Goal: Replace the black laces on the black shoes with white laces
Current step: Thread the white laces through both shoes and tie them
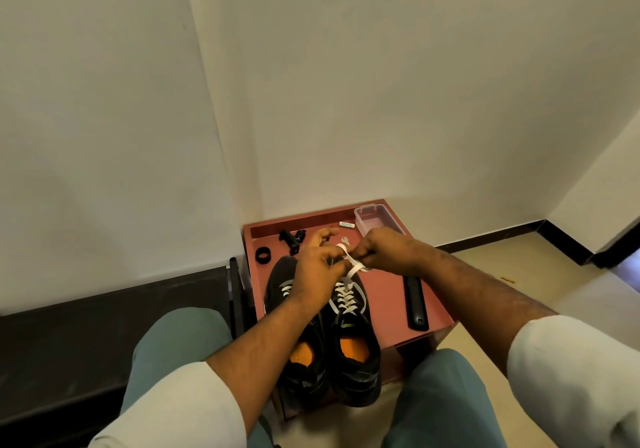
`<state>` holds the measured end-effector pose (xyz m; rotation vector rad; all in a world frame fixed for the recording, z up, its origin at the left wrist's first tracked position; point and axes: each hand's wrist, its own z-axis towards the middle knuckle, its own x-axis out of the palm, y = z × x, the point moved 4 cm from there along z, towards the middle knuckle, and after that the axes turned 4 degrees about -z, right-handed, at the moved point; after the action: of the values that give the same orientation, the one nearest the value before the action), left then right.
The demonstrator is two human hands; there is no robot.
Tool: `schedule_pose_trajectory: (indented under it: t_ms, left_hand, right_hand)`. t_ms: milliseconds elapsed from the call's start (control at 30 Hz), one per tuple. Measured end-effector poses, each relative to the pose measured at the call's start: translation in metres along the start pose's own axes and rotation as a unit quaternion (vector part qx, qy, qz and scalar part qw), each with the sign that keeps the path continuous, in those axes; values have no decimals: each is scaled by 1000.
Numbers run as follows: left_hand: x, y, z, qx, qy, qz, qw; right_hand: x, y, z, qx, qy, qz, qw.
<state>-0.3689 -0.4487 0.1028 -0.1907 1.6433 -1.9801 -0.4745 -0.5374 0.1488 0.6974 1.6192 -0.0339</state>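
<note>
Two black shoes with orange insoles stand side by side on a reddish-brown table (388, 295), toes pointing away from me. The right shoe (353, 340) has a white lace (343, 300) crossed through its eyelets. The left shoe (298, 354) shows white lacing too, partly hidden under my left forearm. Above the toes, my left hand (320, 267) pinches one end of the white lace, which loops over a finger. My right hand (381, 250) pinches the other end, and the lace runs taut between the two hands.
A black remote (415, 303) lies right of the shoes. At the back of the table sit a clear plastic box (377, 220), a small key (344, 240), a black ring (264, 255) and small black parts (292, 238). My knees flank the table; walls meet behind it.
</note>
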Motion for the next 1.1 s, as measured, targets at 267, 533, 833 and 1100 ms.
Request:
schedule_pose_trajectory:
  t_ms: [267,533,833,1100]
  left_hand:
    - [-17,-3,1,147,61,196,968]
    - [-117,50,16,-181,-78,-46,979]
    - [-120,70,-4,-133,-139,282,940]
    - [14,86,-47,-515,114,-4,850]
  right_hand:
    - [11,-16,-4,21,-45,179,983]
    - [16,-105,-36,204,-141,119,961]
    - [54,-139,-48,315,-237,22,919]
    - [164,-80,-34,439,-163,336,817]
